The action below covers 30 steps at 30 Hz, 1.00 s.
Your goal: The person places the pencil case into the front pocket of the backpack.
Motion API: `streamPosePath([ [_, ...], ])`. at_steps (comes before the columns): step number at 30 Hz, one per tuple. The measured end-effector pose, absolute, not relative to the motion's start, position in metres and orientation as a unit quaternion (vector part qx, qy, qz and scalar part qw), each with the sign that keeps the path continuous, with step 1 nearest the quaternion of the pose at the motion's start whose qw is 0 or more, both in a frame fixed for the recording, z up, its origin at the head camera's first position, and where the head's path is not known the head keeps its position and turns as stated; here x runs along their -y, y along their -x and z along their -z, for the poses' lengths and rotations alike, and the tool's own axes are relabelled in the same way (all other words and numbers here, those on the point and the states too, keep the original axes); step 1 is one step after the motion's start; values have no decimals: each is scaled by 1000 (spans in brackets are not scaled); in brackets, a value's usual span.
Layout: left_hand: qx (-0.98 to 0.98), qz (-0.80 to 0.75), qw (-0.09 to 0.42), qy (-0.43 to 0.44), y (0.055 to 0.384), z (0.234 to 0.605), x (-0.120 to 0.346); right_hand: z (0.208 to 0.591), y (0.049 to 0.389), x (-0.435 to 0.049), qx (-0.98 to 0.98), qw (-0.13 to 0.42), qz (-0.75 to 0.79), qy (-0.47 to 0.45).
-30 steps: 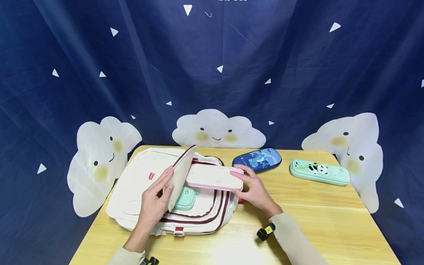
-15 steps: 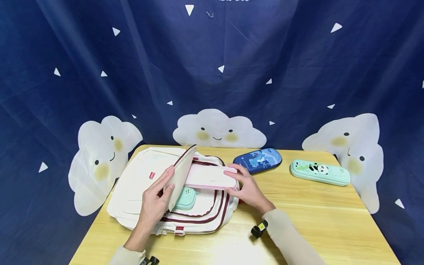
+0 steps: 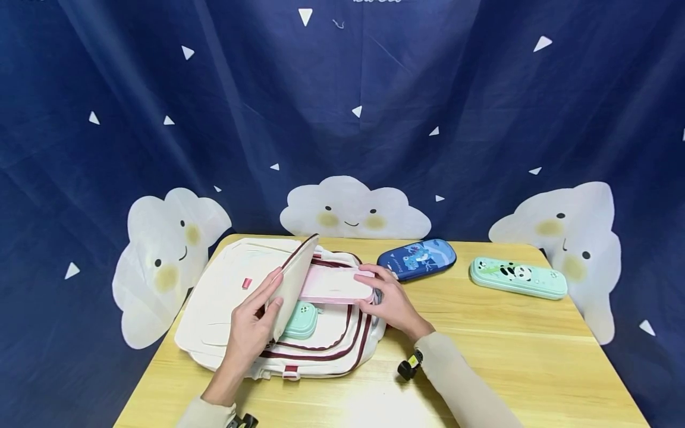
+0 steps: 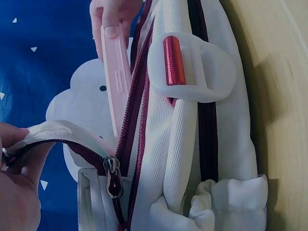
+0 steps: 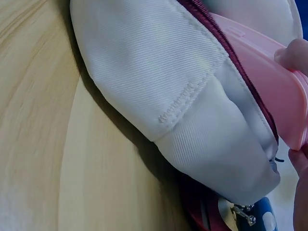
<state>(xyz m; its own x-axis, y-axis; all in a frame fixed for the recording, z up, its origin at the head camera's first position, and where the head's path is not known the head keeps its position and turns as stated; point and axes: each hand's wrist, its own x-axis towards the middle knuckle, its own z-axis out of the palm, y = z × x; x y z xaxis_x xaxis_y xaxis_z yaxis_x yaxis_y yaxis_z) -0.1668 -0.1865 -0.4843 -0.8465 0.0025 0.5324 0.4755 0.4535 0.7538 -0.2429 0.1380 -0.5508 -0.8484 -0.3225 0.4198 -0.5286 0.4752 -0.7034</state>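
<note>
Pinching a pink box (image 3: 333,285) by its end in the right fingers (image 3: 377,271), partway inside the white bag (image 3: 214,297) to their left. Pinching the raised flap (image 3: 293,285) in the left fingers (image 3: 263,290), near a green case (image 3: 302,321) just right of them.

A blue case (image 3: 417,260), printed with a blue creature and pale lettering, lies on the wooden table (image 3: 481,351). To its right, apart from it, is a mint panda case (image 3: 518,278) with green bamboo on its lid. Behind the blue case hangs a navy curtain (image 3: 396,148). On this, a smiling middle cloud (image 3: 353,208) sits behind and left of the blue case, a left cloud (image 3: 160,261) well to its left, and a right cloud (image 3: 580,229) to its right, beyond the panda case. White triangles (image 3: 357,111) are scattered above the blue case.
</note>
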Motion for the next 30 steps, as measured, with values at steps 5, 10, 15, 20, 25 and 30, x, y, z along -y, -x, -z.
streamPosePath([
  [5, 819, 502, 237, 145, 167, 485, 186, 553, 247, -132, 851, 119, -441, -260],
  [10, 817, 506, 235, 143, 167, 486, 186, 554, 249, -127, 853, 112, -436, -265],
  [15, 817, 506, 236, 143, 167, 486, 186, 554, 250, -123, 857, 99, -431, -264],
  [20, 817, 506, 236, 145, 167, 486, 186, 556, 250, -123, 861, 92, -419, -274],
  [25, 816, 506, 237, 147, 166, 486, 186, 560, 250, -125, 863, 112, -391, -301],
  [30, 812, 507, 242, 155, 166, 484, 185, 562, 250, -126, 861, 126, -377, -316],
])
